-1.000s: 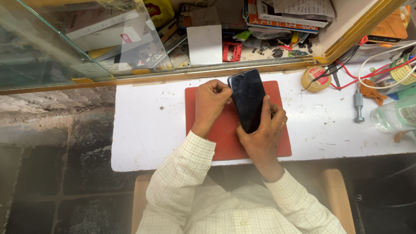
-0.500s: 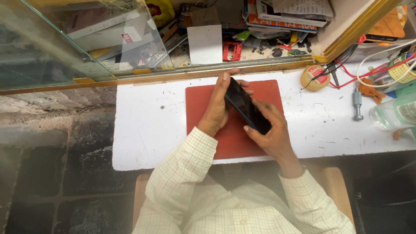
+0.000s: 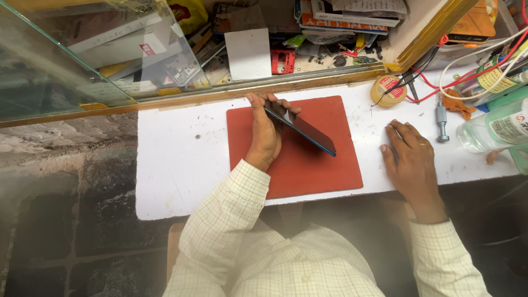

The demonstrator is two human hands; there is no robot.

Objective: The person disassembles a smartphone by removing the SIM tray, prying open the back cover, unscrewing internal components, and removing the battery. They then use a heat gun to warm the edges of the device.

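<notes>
A dark smartphone (image 3: 306, 129) with a blue edge is tilted on its side above a red mat (image 3: 324, 165). My left hand (image 3: 265, 132) grips the phone's upper end, thumb and fingers wrapped around it. My right hand (image 3: 410, 159) rests flat on the white tabletop (image 3: 181, 159), to the right of the mat, holding nothing, fingers slightly apart. A small metal tool (image 3: 441, 122) stands just beyond its fingertips.
A round solder spool (image 3: 388, 91) sits at the back right, with red and white wires (image 3: 473, 66) and a clear bottle (image 3: 495, 129) further right. A glass case (image 3: 88, 60) and a cluttered shelf with a white card (image 3: 248, 54) lie behind the wooden rail.
My right hand has let go of the phone and moved right onto the tabletop. The left hand alone now holds the phone, turned on edge.
</notes>
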